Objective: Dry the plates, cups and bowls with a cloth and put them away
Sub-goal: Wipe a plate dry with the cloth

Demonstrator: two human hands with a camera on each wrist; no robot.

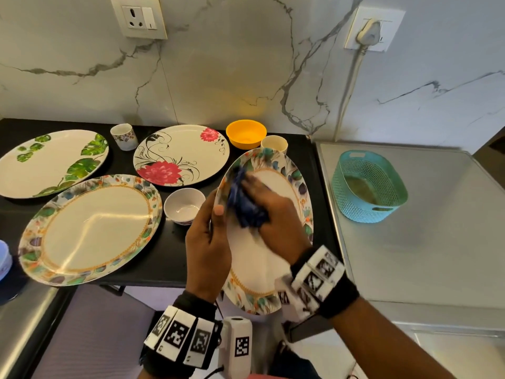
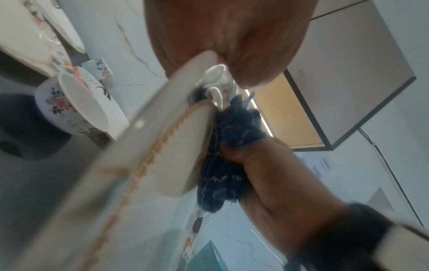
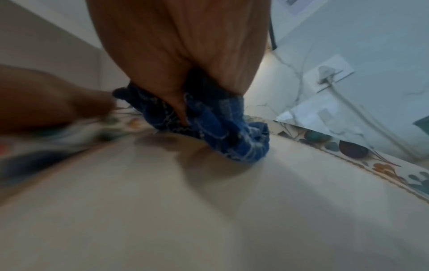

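Observation:
A large plate with a leaf-patterned rim (image 1: pixel 296 184) (image 3: pixel 352 148) is held tilted above the counter's front edge. My left hand (image 1: pixel 209 242) grips its left rim, thumb on the face. My right hand (image 1: pixel 269 212) presses a bunched blue cloth (image 1: pixel 243 203) (image 2: pixel 223 165) (image 3: pixel 216 128) against the plate's white centre, fingers curled round the cloth. On the black counter (image 1: pixel 164 255) lie a matching plate (image 1: pixel 90 231), a green-leaf plate (image 1: pixel 52 162), a red-flower plate (image 1: pixel 181 154), a small white bowl (image 1: pixel 184 205) (image 2: pixel 69 108), an orange bowl (image 1: pixel 246 134), a floral cup (image 1: pixel 124 136) and a cream cup (image 1: pixel 274 144).
A teal mesh basket (image 1: pixel 369 187) stands on the steel surface (image 1: pixel 423 255) to the right. A marble wall (image 1: pixel 232 64) with two sockets backs the counter; a cable (image 1: pixel 349 86) hangs from the right one. A pale object (image 1: pixel 4 258) sits at the left edge.

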